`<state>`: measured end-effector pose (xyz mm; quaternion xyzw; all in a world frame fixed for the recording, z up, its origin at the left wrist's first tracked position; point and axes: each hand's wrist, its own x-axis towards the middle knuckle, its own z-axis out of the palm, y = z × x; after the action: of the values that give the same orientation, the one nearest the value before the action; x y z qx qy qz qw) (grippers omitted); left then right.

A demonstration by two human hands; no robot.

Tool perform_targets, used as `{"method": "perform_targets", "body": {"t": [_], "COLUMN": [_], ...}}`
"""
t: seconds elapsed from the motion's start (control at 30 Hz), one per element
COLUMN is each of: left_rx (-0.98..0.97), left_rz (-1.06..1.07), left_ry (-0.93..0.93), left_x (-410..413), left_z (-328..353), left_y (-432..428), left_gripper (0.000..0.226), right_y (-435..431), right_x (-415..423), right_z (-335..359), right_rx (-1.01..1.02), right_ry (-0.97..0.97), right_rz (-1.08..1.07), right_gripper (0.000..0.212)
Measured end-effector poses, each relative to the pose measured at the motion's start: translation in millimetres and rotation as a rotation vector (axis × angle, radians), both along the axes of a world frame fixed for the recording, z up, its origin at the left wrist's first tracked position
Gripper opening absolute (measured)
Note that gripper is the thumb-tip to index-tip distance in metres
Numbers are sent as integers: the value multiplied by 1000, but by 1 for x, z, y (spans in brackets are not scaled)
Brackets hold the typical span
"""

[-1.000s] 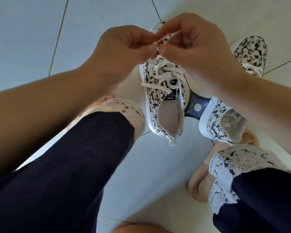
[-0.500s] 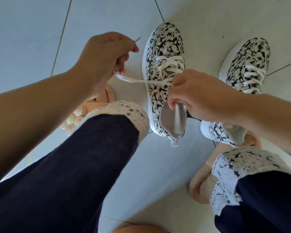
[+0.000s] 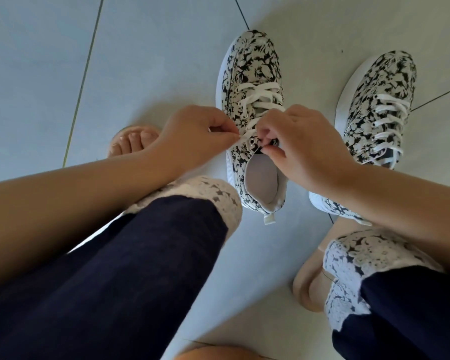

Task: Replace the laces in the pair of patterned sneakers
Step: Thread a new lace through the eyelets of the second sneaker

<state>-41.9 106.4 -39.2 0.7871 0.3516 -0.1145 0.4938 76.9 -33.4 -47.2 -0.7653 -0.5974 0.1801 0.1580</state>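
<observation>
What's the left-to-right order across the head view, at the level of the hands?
bare toes → left hand, pinching the lace → sneaker being laced → right hand, pinching at the eyelets → second sneaker

No legible text — none on the sneakers (image 3: 252, 61)

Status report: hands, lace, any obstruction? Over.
Left hand pinches white lace end at top eyelet. Right hand pinches top edge of near sneaker. Second sneaker laced, apart. Nothing in the way.
</observation>
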Motion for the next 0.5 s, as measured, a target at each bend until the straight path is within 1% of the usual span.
{"method": "perform_targets", "body": {"t": [0.07,0.13,0.23,0.3,0.4,0.47,0.5], "left_rx": [50,131,225,245,247,334,363], "left_rz": [-36,-66,-97,-170,-296,-393,-399], "left_ry": [-13,-66,-263,-338,-346,-294,-256], "left_x": [1,0,-3,-5,-7,-9,-8], "left_z": [-2,-2,1,2,5,3,3], "left_y": [-2,-3,0,0,-2,-2,-1], "left_gripper": [10,13,15,20,25,30,34], "right_y": [3,5,7,9,10,10,10], "right_x": [-3,-5,-6,-5,-5,-6,-7], "right_z": [-2,-2,-1,1,4,6,7], "right_rx": [8,0,-40,-94,-131,-153,-161], "right_ry": [31,77,159,212,316,372,392], "right_rz": [-55,-109,-168,-206,-254,-279,-294], "right_gripper": [22,27,28,28,28,29,29]}}
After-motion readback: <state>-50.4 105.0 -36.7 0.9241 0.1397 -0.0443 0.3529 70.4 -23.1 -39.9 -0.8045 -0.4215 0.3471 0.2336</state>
